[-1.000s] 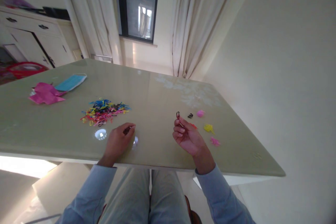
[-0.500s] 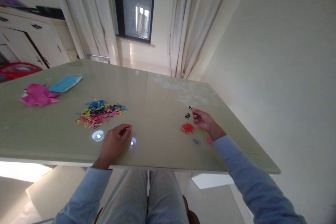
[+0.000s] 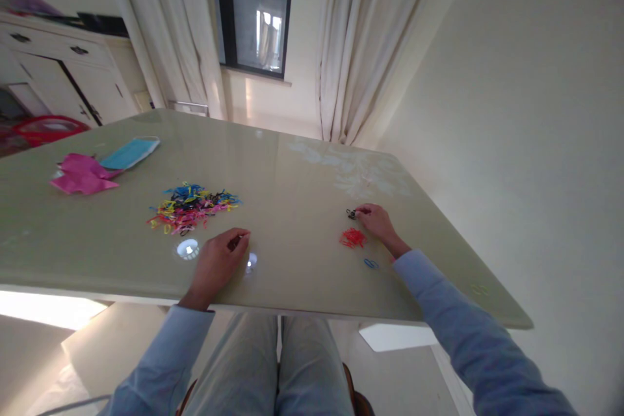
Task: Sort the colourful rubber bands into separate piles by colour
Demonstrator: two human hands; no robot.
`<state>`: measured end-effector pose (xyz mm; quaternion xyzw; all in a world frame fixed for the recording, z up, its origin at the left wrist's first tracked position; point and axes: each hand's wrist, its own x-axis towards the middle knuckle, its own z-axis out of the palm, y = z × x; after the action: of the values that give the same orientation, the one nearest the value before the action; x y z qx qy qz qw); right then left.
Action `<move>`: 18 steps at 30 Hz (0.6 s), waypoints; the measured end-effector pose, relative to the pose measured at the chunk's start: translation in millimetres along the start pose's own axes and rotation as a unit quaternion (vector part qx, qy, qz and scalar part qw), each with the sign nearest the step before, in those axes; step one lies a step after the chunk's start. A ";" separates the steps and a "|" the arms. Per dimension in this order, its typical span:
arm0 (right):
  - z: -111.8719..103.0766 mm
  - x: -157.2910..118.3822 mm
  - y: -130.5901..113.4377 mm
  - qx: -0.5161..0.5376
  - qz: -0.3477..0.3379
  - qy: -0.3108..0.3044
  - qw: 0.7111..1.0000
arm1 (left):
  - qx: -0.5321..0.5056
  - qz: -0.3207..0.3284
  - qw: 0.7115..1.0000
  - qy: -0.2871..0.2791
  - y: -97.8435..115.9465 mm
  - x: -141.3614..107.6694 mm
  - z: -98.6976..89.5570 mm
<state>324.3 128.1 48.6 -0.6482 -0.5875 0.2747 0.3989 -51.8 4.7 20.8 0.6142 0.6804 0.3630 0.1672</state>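
Observation:
My left hand [image 3: 220, 264] rests on the table with fingers curled and thumb against the index finger; whatever it may hold is hidden. Beyond it lies a mixed heap of small rubber bands [image 3: 194, 207] in blue, yellow, black, pink and red. On the right, my right hand [image 3: 377, 222] is low over a few black rubber bands [image 3: 351, 214], its fingertips pinched on a black one at their edge. Just nearer to me sits a small pile of red rubber bands [image 3: 353, 238]. A couple of blue rubber bands [image 3: 371, 264] lie closer still, left of the right sleeve.
A pink crumpled sheet [image 3: 82, 174] and a blue face mask [image 3: 130, 154] lie at the table's far left. Some faint yellow bands [image 3: 479, 289] are near the right corner of the glossy table [image 3: 297, 273]. A wall runs along the right side.
My right hand has come down with a black rubber band onto the small black group. My left hand keeps its place; the whole view has shifted slightly.

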 end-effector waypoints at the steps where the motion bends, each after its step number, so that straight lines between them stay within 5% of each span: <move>1: -1.0 -0.8 -2.3 -0.008 -0.004 0.001 1.000 | -0.001 -0.001 1.000 0.000 0.6 -0.2 -0.3; 8: 8.0 -33.6 -27.3 -0.006 -0.049 -0.016 0.999 | -0.015 -0.011 1.000 -0.004 2.1 0.1 -0.2; 15: 63.9 -114.8 -49.9 0.039 -0.211 -0.225 0.950 | -0.043 0.004 0.999 0.000 1.3 -4.1 -0.8; 18: 79.5 -130.8 -49.0 0.018 -0.253 -0.261 0.931 | -0.060 0.019 0.998 0.005 1.1 -6.6 -2.2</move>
<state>211.4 14.9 32.9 -0.3763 -0.8106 0.3345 0.2990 -51.2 -2.3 21.7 0.6138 0.6467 0.4093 0.1938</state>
